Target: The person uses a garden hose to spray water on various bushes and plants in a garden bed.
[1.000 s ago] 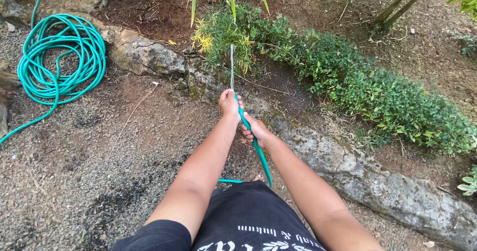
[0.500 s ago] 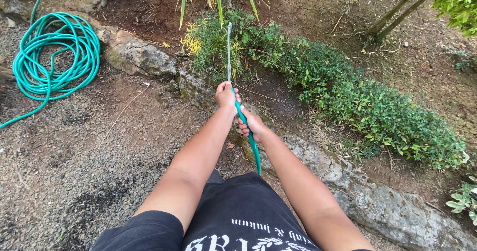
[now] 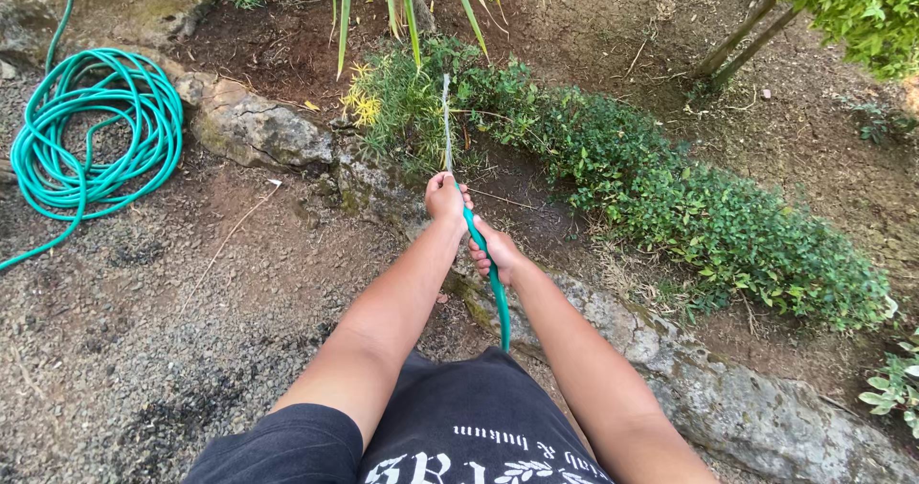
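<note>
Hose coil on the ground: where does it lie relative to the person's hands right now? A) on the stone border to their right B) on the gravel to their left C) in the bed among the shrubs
B: the hose coil lies on the gravel, left of the left hand and right hand.

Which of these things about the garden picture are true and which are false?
1. Both hands hold the green hose. True: left hand in front, right hand behind.
2. Water sprays onto the bushes. True.
3. The coiled hose lies on the right. False: it lies on the left.
4. The rock border is made of red bricks. False: it is rough grey stone.
</note>
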